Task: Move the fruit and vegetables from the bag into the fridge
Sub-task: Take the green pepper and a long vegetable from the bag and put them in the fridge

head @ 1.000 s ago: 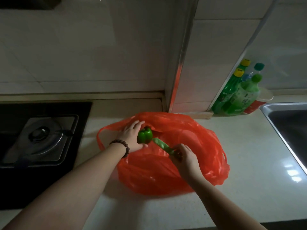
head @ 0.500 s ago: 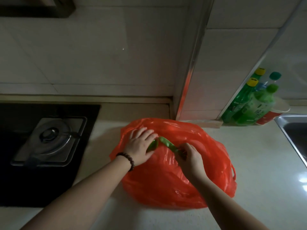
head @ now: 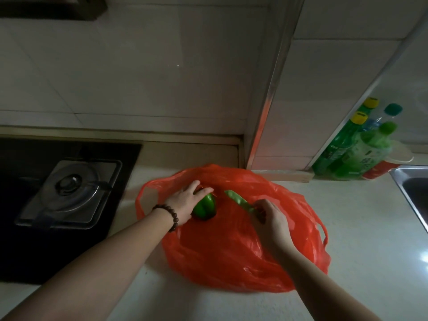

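A red plastic bag (head: pixel 231 251) lies slumped on the pale countertop, its mouth towards the wall. My left hand (head: pixel 185 202), with a bead bracelet on the wrist, is shut on a green bell pepper (head: pixel 205 208) at the bag's mouth. My right hand (head: pixel 271 218) pinches the stem end of a long green chili pepper (head: pixel 237 200), which points up and left over the bag. What else is in the bag is hidden. No fridge is in view.
A black gas hob (head: pixel 67 193) with a metal burner sits to the left. Green bottles (head: pixel 354 149) and a red cup (head: pixel 382 169) stand at the back right by the tiled wall. A steel sink (head: pixel 412 184) edges the right side.
My left hand has pulled the bell pepper back into view at the bag's mouth. My two hands have moved apart, and the chili now lies clear of the left hand.
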`<action>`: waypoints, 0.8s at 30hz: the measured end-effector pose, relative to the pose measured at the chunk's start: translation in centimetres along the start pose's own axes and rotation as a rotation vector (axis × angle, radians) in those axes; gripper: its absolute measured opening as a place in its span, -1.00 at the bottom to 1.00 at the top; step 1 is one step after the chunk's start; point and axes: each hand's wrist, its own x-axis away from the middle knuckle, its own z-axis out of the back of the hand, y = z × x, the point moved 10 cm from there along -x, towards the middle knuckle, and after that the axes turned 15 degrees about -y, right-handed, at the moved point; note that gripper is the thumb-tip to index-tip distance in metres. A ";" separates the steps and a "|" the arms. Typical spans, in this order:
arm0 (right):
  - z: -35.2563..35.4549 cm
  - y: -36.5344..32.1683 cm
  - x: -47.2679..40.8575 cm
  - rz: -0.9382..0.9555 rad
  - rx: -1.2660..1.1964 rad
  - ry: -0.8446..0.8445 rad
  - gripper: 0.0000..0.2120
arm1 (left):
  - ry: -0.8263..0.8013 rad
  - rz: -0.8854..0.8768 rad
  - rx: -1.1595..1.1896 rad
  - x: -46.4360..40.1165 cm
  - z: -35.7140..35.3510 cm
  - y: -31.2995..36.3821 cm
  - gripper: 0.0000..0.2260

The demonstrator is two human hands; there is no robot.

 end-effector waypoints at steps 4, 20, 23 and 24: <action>0.2 -0.7 -0.2 0.016 0.001 -0.004 -0.88 | 0.036 0.010 0.036 0.8 0.2 -0.3 -0.23; 3.7 -8.2 -2.4 0.202 -0.048 0.029 -0.76 | 0.677 0.028 0.778 12.0 7.7 -2.1 -0.19; 3.1 -11.6 -3.0 0.295 -0.033 -0.002 -0.79 | 0.741 0.081 0.828 15.5 8.0 -3.5 -0.18; 2.8 -12.9 -3.1 0.325 -0.033 -0.013 -0.80 | 0.777 0.104 0.838 17.0 8.0 -4.1 -0.19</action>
